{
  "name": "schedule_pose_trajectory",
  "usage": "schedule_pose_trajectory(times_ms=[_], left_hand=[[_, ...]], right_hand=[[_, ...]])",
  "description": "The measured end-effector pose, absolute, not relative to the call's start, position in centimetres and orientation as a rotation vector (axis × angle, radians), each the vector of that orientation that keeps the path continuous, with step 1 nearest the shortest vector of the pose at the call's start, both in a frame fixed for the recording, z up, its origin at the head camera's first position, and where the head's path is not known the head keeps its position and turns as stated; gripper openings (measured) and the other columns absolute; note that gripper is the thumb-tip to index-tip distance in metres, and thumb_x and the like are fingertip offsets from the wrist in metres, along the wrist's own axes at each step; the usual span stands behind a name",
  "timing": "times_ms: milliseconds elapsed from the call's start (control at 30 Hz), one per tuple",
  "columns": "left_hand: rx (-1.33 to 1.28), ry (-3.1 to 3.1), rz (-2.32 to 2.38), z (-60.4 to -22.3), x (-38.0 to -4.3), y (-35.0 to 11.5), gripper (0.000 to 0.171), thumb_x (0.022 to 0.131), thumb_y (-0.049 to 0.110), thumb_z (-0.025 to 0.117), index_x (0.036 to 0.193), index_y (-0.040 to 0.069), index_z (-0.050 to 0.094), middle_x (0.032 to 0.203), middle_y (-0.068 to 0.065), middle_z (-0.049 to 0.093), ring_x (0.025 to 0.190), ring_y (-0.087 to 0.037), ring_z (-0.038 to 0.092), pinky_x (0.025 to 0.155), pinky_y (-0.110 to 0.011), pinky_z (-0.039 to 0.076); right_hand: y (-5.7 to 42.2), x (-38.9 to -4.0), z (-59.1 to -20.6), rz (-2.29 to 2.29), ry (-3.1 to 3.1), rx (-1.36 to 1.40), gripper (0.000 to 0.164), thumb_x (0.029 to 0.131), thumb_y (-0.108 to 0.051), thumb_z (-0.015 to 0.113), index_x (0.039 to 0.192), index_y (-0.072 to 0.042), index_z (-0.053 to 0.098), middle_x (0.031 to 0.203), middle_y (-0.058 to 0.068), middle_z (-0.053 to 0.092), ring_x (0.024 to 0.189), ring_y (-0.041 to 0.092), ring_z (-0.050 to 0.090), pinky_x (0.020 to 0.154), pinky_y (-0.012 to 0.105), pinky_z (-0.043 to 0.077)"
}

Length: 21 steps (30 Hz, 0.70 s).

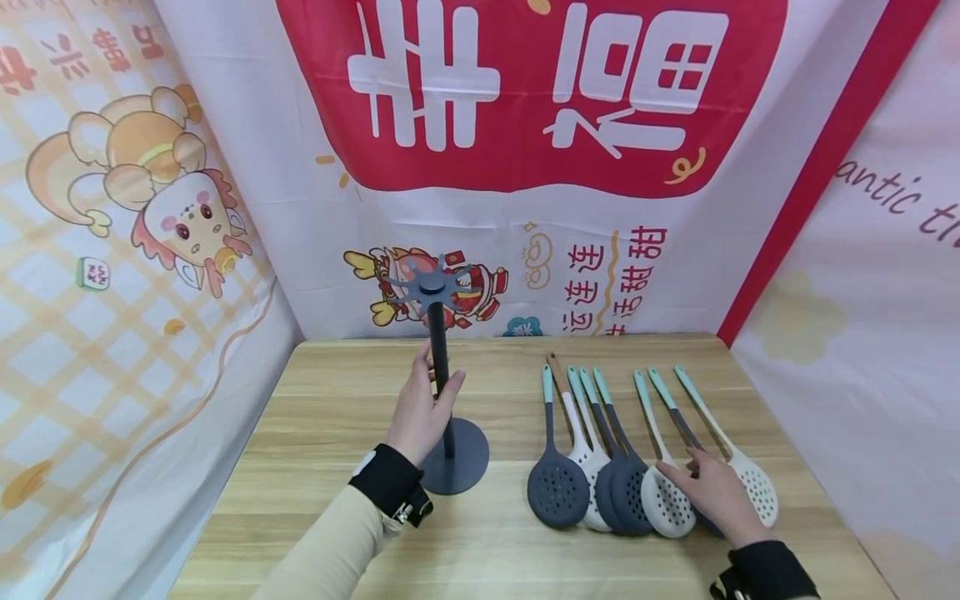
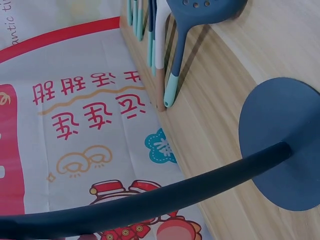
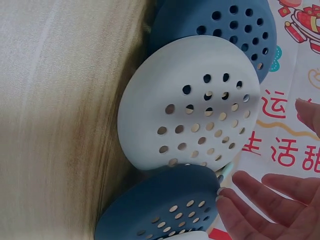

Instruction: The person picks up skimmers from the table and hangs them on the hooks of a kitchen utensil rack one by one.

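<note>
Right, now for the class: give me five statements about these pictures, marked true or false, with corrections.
1. The left hand is around the slim, dark upright pole. True.
2. In the head view, the flat, round, dark-grey base is right of the long-handled perforated utensils. False: it is left of them.
3. One utensil's handle end is brown. True.
4. The pole's dark, spoked top has utensils hanging on it. False: it holds none.
5. The right hand is over the right part of the utensil row. True.
</note>
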<state>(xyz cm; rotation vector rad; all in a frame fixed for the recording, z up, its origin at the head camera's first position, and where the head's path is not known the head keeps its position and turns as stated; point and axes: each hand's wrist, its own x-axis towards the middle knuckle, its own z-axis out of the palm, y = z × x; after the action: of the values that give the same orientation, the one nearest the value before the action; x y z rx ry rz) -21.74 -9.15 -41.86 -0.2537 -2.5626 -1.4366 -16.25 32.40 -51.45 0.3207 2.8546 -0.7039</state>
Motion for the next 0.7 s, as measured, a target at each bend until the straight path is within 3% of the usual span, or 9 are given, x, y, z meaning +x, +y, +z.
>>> schedule_pose_trajectory(times_ms=[400,533,700], left_hand=[[-0.213,-2.496,-1.359,-41.64,-22.00,-8.21,0.035,0.102,0.027,0.057,0.131,0.012,0.045,0.119,-0.011,0.067,0.105,-0.031,0.065,0.078,-0.046,0.054],[-0.186,-2.470,-1.363,-41.69,-22.20,-8.15,0.031,0.102,0.025,0.057,0.126,0.009,0.047,0.111,-0.013,0.068,0.102,-0.031,0.066,0.076,-0.046,0.054],[-0.172,-2.443,-1.386,-41.82,-22.27,-8.14,0.032,0.102,0.027,0.056,0.123,0.004,0.051,0.112,-0.018,0.069,0.102,-0.033,0.067,0.079,-0.049,0.056]], right_hand=[[32.40,-16.29,-51.94,-0.729,2.869,0.284,0.095,0.092,-0.065,0.053,0.134,0.019,0.043,0.114,0.036,0.062,0.104,0.050,0.061,0.086,0.056,0.052],[32.25,-16.33,-51.99,-0.734,2.874,0.279,0.091,0.093,-0.062,0.054,0.133,0.020,0.045,0.107,0.032,0.065,0.098,0.045,0.063,0.085,0.054,0.052],[32.03,-16.46,-52.18,-0.737,2.886,0.282,0.083,0.095,-0.054,0.056,0.131,0.020,0.047,0.108,0.033,0.064,0.099,0.044,0.062,0.086,0.054,0.052]])
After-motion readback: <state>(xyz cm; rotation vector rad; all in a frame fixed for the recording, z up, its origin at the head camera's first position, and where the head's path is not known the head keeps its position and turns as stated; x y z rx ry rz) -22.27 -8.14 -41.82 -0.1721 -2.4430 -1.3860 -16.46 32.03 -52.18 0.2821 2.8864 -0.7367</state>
